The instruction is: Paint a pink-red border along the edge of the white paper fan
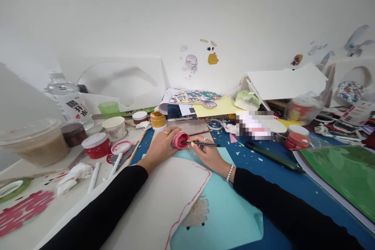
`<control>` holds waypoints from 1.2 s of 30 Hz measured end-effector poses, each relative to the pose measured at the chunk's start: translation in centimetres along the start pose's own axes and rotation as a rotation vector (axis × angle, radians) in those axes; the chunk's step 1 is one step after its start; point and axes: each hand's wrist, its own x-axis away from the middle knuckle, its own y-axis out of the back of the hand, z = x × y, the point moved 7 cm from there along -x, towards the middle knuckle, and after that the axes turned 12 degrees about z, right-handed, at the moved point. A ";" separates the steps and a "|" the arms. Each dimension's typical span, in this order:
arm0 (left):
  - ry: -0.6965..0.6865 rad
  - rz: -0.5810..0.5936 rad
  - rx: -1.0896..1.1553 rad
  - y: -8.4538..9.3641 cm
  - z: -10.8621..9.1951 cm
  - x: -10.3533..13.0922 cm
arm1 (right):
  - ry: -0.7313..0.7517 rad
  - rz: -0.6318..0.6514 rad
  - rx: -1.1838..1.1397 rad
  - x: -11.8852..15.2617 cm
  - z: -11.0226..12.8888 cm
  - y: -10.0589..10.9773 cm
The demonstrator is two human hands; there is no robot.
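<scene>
My left hand (164, 143) is wrapped round a small paint jar (181, 140), tilted so its red-pink inside faces me. Between the fingers of my right hand (208, 154) is a thin black paintbrush (205, 144), its tip inside the jar's mouth. Below both hands lies a large white board (152, 203) with a wavy red line painted along its right edge. Light blue paper (228, 207) is underneath the board, and a cut-out pinkish shape (199, 213) shows beside the red line.
On the left stand a water bottle (68, 101), a lidded plastic bowl (41, 144), a red paint jar (96, 145) and a paper cup (114, 128). A yellow paint jar (158, 120) is behind my left hand. To the right lie a dark green cutter (272, 157) and green sheets (340, 175).
</scene>
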 end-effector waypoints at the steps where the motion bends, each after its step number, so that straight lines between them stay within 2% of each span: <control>1: 0.001 0.000 0.005 0.0 0.0 0.0 | -0.003 0.004 0.000 0.0 0.0 0.0; 7: 0.016 0.006 0.019 0.2 -0.1 -0.1 | -0.030 -0.014 -0.012 0.1 -0.1 0.1; 14: 0.071 0.017 0.020 -0.2 0.6 0.0 | -0.070 -0.249 -0.146 1.1 -0.8 2.4; 16: 0.095 0.024 0.004 -0.3 0.8 0.0 | -0.089 -0.258 -0.195 1.4 -0.9 2.9; 21: 0.097 0.033 -0.004 -0.4 0.8 0.1 | -0.116 -0.184 -0.216 1.6 -0.6 3.1; 24: 0.096 0.023 -0.003 -0.4 0.8 0.1 | -0.132 -0.072 -0.241 1.6 -0.6 2.2; 28: 0.101 0.013 0.003 -0.5 1.0 0.1 | -0.128 0.063 -0.153 1.4 -0.5 0.9; 36: 0.112 0.021 -0.007 -0.6 1.0 0.1 | -0.122 0.155 -0.053 1.0 -0.6 -0.2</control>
